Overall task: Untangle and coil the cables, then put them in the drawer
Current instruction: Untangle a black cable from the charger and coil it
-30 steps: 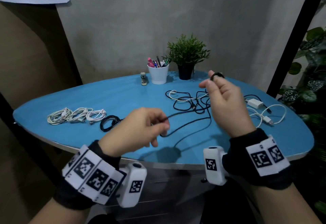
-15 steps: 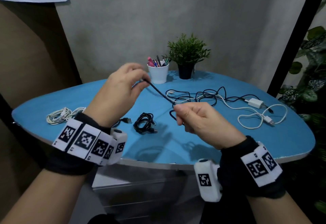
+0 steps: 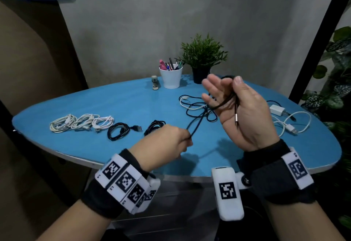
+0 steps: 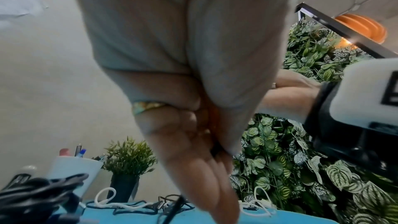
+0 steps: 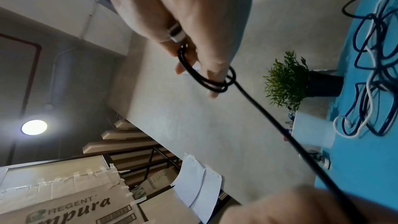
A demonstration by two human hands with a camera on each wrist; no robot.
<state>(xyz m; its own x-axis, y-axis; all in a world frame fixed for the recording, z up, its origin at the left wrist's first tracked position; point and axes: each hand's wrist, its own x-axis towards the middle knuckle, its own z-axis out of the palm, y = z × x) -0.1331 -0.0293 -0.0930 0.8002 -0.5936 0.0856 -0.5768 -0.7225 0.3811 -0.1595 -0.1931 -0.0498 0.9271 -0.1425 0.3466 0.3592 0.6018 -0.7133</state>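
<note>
Over the table (image 3: pixel 117 105): both hands up, one black cable (image 3: pixel 197 124) strung between them
Right hand (image 3: pixel 245 111): palm up – cable looped round the fingers
Left hand (image 3: pixel 163 145): pinching the cable lower down

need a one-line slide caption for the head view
Left hand feeds a thin black cable to the right hand, which winds it round its fingers above the blue oval table.

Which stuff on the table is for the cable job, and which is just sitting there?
For the job:
black cable being wound round the right hand
tangle
white cable
coils

Just sitting there:
pen cup
plant
stapler
</note>
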